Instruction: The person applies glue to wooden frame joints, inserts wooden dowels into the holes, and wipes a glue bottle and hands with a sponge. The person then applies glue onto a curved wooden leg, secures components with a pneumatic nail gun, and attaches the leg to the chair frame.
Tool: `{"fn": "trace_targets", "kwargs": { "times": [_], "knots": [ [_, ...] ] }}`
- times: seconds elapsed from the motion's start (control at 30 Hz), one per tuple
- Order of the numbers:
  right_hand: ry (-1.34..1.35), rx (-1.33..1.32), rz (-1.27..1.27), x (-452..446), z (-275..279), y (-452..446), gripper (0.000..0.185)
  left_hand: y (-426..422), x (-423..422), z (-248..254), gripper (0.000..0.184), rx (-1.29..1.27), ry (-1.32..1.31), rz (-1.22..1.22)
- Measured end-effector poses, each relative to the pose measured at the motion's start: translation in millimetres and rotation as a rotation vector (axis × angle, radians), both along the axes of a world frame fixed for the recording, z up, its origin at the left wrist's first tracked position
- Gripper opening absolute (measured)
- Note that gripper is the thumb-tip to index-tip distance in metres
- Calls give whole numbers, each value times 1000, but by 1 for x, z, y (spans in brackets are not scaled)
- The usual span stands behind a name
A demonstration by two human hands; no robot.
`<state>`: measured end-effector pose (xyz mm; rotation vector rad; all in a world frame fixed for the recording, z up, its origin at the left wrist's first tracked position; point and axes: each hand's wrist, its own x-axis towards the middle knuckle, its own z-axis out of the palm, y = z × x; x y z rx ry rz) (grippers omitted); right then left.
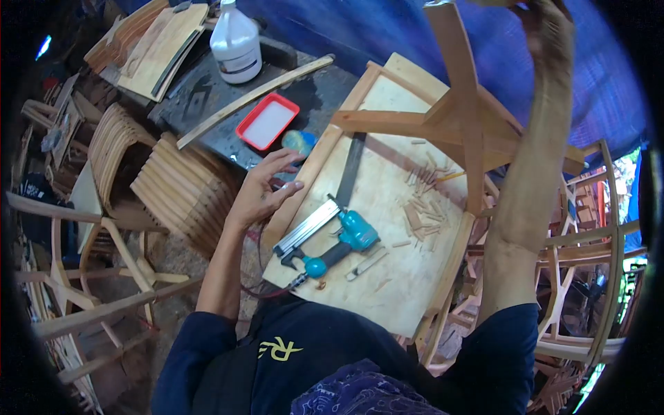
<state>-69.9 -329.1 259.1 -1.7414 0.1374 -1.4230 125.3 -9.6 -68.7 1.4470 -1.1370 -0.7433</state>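
Observation:
Fingers apart and holding nothing, my left hand [263,190] hovers beside the board's left edge, close to a blue and yellowish object [299,142]. My right hand [548,28] is raised at the top right, cut off by the view's edge; its fingers and anything in them cannot be made out. Between my arms lies a pale wooden board [387,290] with raised edge strips. On it are a teal nail gun [356,232], small wooden pegs [423,216], a pencil [451,177] and a dark flat bar [351,169]. A joined wooden frame [465,117] stands over the board's far right part.
A dark bench [197,104] beyond my left hand carries a white jug [235,48], a red tray [268,121] of whitish stuff and a long curved strip [256,100]. Stacked curved wood parts [183,187] stand at left. Chair frames [97,304] flank both sides; a hose [266,294] trails from the nail gun.

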Motion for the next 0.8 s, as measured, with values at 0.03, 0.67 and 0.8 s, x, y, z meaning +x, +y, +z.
{"fn": "trace_targets", "kwargs": {
  "times": [0.03, 0.67, 0.8],
  "knots": [
    [-16, -55, 0, -9, -3, 16, 30, 0, 1, 1, 54, -2, -1, 1],
    [-482, 1249, 139, -81, -386, 162, 48, -81, -137, -52, 67, -101, 119, -68],
    [-445, 1326, 202, -82, -401, 168, 53, -84, -142, -56, 55, -113, 251, 40]
  ]
}}
